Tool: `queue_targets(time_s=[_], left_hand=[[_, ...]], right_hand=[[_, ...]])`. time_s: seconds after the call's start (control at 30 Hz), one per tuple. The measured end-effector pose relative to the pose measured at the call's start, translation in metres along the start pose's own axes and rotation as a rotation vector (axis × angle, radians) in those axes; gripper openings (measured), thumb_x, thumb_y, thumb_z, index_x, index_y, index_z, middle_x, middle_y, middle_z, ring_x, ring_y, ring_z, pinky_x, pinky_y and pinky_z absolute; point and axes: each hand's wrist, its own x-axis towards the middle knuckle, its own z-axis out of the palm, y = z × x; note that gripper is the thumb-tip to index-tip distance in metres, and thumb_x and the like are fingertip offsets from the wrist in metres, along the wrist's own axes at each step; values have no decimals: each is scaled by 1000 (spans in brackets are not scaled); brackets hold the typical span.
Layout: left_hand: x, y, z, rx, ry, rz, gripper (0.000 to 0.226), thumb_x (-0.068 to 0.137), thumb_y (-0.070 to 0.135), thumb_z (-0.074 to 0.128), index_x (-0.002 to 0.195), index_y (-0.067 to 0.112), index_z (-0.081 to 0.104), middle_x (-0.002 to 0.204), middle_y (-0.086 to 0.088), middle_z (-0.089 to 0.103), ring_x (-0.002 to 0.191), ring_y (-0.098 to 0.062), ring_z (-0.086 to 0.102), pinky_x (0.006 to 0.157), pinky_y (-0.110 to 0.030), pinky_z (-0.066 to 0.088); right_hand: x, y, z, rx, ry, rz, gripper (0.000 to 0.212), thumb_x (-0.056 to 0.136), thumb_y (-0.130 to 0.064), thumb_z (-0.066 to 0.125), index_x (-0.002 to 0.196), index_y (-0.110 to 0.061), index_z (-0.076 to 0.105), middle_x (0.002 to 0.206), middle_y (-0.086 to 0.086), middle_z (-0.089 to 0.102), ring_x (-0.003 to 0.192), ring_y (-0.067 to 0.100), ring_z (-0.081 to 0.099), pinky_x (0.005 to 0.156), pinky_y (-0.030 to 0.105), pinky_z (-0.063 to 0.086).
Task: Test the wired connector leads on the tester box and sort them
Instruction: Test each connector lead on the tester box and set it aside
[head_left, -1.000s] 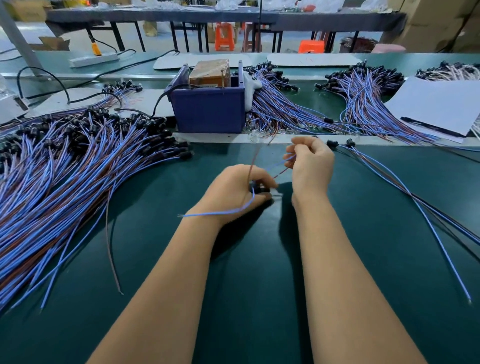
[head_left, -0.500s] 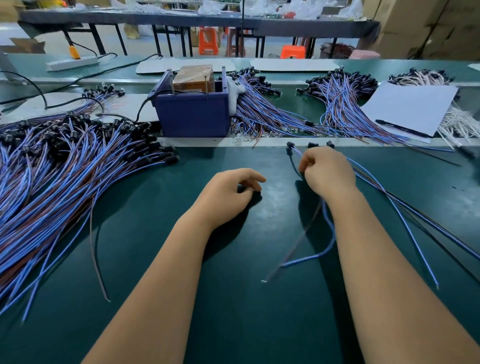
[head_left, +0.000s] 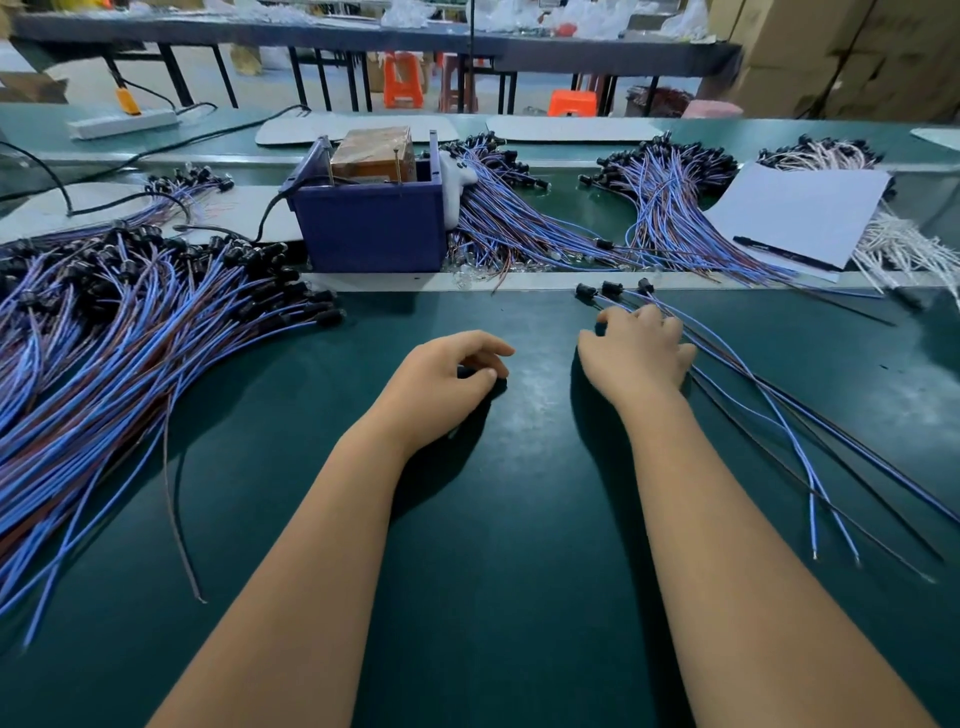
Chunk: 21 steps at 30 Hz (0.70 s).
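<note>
The right hand (head_left: 641, 358) lies flat on a small row of blue and brown wire leads with black round plugs (head_left: 737, 384) on the dark green surface (head_left: 519, 519). Its fingers are spread and fairly straight, pressing the leads down, so its grip is wide and holds nothing. These leads run long and thin, from the plugs at the far edge, near the hand, down and away to the right.

The left hand (head_left: 447, 379) rests on the surface with its fingers loosely curled. Something small and dark sits under its fingertips, but I cannot tell if it holds it.

The big heap of blue wire leads with black plugs (head_left: 130, 338) lies to the left, so the left hand is nearer to it. The dark blue plastic tester box (head_left: 369, 228) stands at the far side, closer to the left hand too.
</note>
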Motion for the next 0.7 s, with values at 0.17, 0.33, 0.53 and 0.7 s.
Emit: queue_targets(time_s=[0.17, 0.33, 0.53, 0.7], left_hand=[[1, 2, 2, -15, 23, -27, 32, 92, 11, 55, 111, 34, 66, 91, 25, 69, 89, 3, 61, 79, -8, 43], [2, 9, 4, -19, 91, -44, 33, 90, 5, 51, 100, 30, 71, 86, 16, 72, 80, 0, 64, 75, -14, 48], [0, -1, -26, 315, 563, -312, 29, 87, 17, 51, 103, 30, 71, 113, 9, 66, 104, -20, 58, 92, -34, 42], [-6, -17, -49, 546, 451, -660, 54, 91, 33, 49, 143, 27, 41, 161, -6, 22, 138, -33, 22, 108, -47, 22]], right_hand=[[9, 13, -6, 91, 27, 192, 47, 94, -29, 39, 135, -8, 49, 146, 18, 37, 134, 34, 29, 110, 42, 21], [-5, -28, 0, 252, 121, 93, 39, 91, -29, 45, 126, -18, 60, 138, 15, 46, 128, 33, 36, 106, 41, 25], [-47, -99, 28, 608, -105, -323, 34, 92, -12, 45, 118, -17, 66, 122, 8, 64, 119, 30, 49, 101, 38, 39], [-48, -99, 35, 538, -64, -346, 34, 89, -10, 45, 113, -17, 68, 121, 5, 65, 118, 27, 46, 99, 37, 38]])
